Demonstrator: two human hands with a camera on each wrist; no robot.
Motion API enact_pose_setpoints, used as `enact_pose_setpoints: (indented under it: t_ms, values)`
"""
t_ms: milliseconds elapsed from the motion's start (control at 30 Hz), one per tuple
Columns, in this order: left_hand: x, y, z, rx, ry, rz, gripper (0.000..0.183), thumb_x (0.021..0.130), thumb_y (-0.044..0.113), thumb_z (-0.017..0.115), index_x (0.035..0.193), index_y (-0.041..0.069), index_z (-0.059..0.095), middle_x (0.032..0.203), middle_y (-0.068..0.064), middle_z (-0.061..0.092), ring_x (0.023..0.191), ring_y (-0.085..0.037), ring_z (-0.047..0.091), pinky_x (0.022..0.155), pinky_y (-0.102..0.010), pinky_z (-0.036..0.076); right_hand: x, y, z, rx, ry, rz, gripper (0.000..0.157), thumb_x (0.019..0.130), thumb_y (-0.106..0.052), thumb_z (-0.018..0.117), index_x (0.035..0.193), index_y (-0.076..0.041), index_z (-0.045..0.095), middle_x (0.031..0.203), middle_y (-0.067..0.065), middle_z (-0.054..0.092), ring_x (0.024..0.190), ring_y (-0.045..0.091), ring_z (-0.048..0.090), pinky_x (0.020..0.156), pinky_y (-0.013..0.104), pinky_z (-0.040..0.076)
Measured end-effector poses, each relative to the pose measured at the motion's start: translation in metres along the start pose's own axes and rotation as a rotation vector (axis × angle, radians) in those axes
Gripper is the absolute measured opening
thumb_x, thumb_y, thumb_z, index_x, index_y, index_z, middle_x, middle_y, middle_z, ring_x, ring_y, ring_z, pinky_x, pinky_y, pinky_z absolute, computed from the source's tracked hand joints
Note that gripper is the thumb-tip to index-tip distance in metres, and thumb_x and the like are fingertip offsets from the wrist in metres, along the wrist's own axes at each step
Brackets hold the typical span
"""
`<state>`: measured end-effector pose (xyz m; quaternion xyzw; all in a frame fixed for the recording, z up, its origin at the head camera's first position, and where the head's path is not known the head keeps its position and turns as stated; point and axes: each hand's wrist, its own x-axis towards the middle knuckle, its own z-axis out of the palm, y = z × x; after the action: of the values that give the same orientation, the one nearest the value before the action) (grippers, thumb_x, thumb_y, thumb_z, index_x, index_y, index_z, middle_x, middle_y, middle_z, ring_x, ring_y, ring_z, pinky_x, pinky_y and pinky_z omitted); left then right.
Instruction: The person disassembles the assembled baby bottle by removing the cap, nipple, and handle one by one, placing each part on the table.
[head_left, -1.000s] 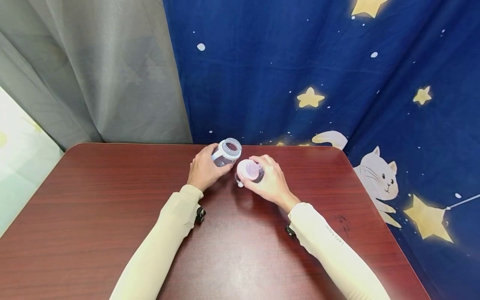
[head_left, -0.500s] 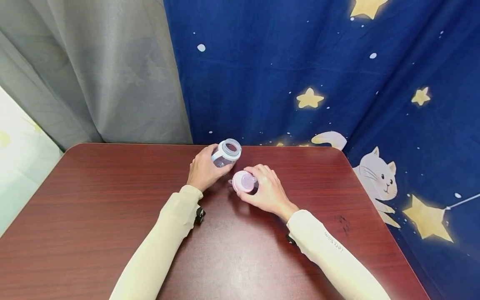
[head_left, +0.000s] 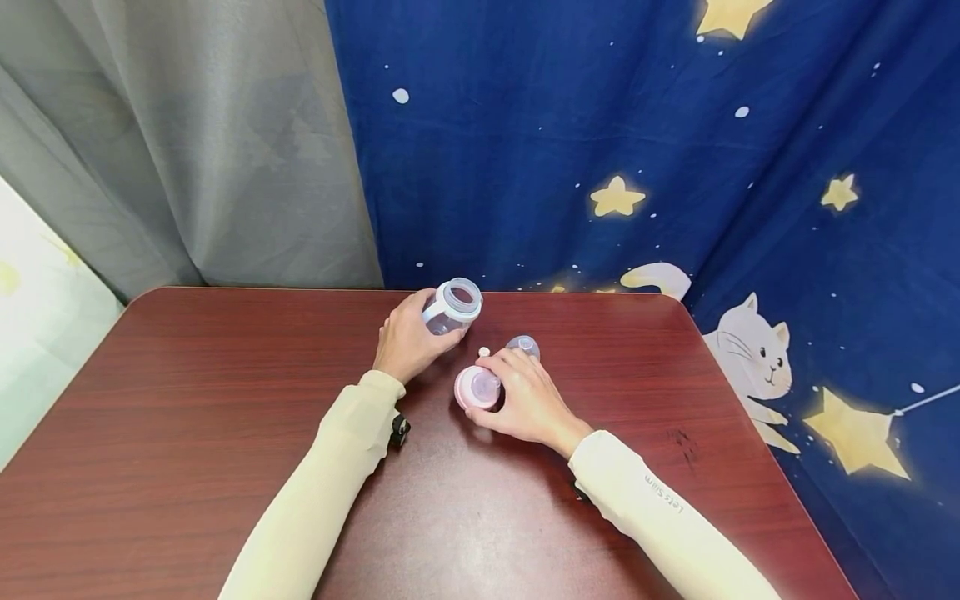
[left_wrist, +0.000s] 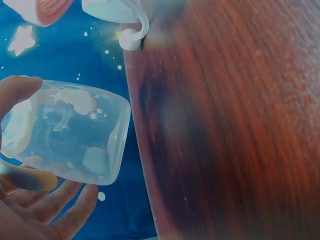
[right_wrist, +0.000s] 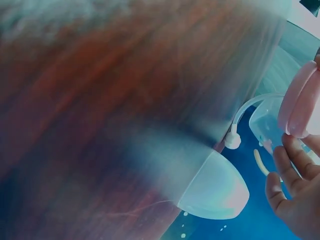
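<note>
My left hand grips a clear feeding bottle round its side near the far table edge; its mouth is uncovered and tilts toward me. In the left wrist view the bottle looks empty. My right hand pinches a pink bottle collar with a teat by its rim, nearer me than the bottle. From the collar's underside runs a thin straw with a white weighted ball, clearest in the right wrist view. A clear dome cap sits on the table just beyond my right fingers.
A reddish-brown wooden table spreads under both arms. Behind its far edge hang a grey curtain and a blue curtain with stars and a cat.
My right hand has drawn the pink collar toward me and slightly left, away from the bottle. Its straw ball now shows on the far side, and the dome cap has come into view. My left hand stays put.
</note>
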<state>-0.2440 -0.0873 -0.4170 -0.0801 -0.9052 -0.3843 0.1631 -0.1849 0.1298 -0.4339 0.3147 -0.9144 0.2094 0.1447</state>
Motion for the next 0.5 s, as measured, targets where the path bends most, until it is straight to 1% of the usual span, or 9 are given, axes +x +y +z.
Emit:
enact_pose_setpoints:
  t_ms: [133, 233, 500]
  values:
    - [0.0016, -0.0011, 0.0005, -0.002, 0.008, 0.004, 0.075, 0.072, 0.045, 0.082, 0.133, 0.011, 0.057, 0.121, -0.009, 0.065, 0.102, -0.028, 0.062, 0.082, -0.050, 0.049, -0.0003, -0.0013, 0.0017, -0.057, -0.063, 0.004, 0.062, 0.071, -0.054, 0.078, 0.119, -0.016, 0.066, 0.107, -0.002, 0.060, 0.100, 0.018, 0.054, 0.087, 0.038, 0.044]
    - [0.0025, -0.0018, 0.0008, -0.006, 0.007, 0.008, 0.075, 0.072, 0.045, 0.082, 0.134, 0.011, 0.057, 0.122, -0.010, 0.065, 0.102, -0.028, 0.062, 0.082, -0.050, 0.049, 0.0002, -0.0023, 0.0023, -0.077, -0.095, 0.006, 0.062, 0.070, -0.053, 0.078, 0.117, -0.015, 0.067, 0.107, -0.001, 0.061, 0.099, 0.019, 0.055, 0.084, 0.039, 0.044]
    - [0.0050, -0.0041, 0.0016, -0.005, 0.005, 0.005, 0.074, 0.072, 0.045, 0.082, 0.134, 0.012, 0.057, 0.122, -0.008, 0.064, 0.102, -0.027, 0.061, 0.082, -0.050, 0.049, 0.0029, -0.0026, 0.0019, -0.108, -0.143, 0.003, 0.056, 0.068, -0.052, 0.079, 0.110, -0.016, 0.069, 0.103, -0.003, 0.062, 0.096, 0.019, 0.055, 0.079, 0.038, 0.044]
